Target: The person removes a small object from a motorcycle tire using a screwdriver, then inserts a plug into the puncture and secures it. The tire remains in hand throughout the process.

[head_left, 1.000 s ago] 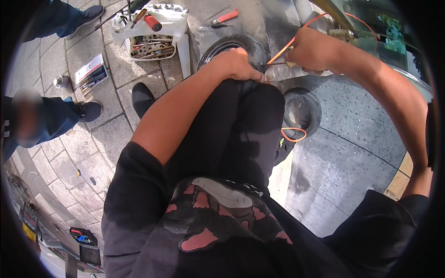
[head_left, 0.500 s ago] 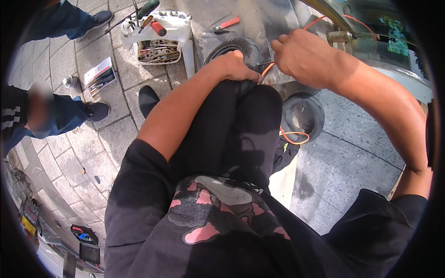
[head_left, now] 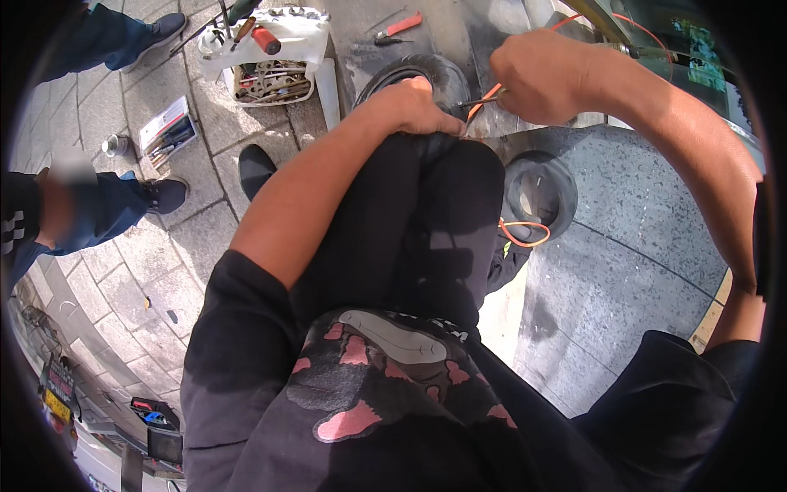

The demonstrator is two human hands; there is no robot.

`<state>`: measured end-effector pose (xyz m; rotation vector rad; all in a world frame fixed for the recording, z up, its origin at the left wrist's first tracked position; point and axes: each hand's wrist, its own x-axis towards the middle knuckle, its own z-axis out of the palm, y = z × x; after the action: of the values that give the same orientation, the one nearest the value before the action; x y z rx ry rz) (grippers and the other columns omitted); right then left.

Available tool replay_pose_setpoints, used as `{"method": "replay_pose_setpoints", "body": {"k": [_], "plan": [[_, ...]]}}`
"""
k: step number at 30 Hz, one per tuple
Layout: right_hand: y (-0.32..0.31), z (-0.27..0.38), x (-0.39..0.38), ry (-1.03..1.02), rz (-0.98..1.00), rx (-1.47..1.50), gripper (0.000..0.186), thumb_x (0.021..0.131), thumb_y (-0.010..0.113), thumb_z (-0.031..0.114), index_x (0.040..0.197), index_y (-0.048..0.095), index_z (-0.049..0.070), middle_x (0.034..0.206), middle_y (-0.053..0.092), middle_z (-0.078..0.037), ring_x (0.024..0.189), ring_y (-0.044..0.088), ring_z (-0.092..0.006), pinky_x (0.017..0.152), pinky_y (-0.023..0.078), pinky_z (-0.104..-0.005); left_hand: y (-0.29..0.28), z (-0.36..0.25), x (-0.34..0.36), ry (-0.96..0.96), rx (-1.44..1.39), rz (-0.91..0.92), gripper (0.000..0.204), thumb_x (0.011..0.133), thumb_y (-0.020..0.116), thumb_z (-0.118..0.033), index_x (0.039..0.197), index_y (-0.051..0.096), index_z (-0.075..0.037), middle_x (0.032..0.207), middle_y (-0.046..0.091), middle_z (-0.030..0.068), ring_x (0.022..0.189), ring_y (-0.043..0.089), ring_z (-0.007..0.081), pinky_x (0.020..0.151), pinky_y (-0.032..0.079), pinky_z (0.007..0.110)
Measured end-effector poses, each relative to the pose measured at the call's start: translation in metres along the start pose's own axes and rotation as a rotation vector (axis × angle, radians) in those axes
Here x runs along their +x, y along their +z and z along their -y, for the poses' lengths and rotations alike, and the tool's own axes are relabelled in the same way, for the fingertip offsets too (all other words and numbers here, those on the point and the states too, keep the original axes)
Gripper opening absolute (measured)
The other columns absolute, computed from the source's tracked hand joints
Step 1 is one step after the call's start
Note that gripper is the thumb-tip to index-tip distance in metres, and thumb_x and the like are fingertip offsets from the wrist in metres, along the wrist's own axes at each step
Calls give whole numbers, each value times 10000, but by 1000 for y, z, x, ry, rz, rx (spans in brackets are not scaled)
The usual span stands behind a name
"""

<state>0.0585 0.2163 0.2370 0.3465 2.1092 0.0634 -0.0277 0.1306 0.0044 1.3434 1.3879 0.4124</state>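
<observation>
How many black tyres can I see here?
2: one tyre under the person's left hand, another tyre on the grey paving to the right. More may be hidden.

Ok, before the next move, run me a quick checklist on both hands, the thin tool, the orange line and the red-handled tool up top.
1. Left hand on the tyre: ok, it lies across the near side.
2. Right hand on the thin tool: ok, closed around one end.
3. Tool tip touching the tyre: cannot tell, it points at the tyre's right side but contact is too small to make out.
4. Orange line clear of the tool: not ok, the two cross in this view; whether they touch is unclear.
5. Red-handled tool clear of both hands: ok, it lies beyond the tyre.
</observation>
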Motion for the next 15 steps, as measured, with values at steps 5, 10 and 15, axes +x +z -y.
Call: {"method": "replay_pose_setpoints", "body": {"k": [5,10,15], "plan": [[-6,-1,11,248,218,271,363,1005,735,251,918,792,-97,829,772,-243,753,788,-409,689,643,-514,-1,-2,-2,4,10,1,1120,760,909,-758,1402,735,143,1456,748,317,1312,761,405,1085,621,461],[-22,1,11,383,368,484,421,1064,688,283,912,786,-97,755,729,-135,617,762,-235,500,611,-422,2,2,6,17,-6,6,1177,752,917,-764,1438,691,165,1470,730,331,1304,759,413,1088,616,459],[-56,5,-23,496,125,406,433,1067,735,349,976,785,-72,767,722,-134,652,748,-231,579,600,-402,3,14,4,73,-89,-48,1219,737,943,-758,1454,654,184,1471,720,334,1333,741,397,1110,595,455]]}}
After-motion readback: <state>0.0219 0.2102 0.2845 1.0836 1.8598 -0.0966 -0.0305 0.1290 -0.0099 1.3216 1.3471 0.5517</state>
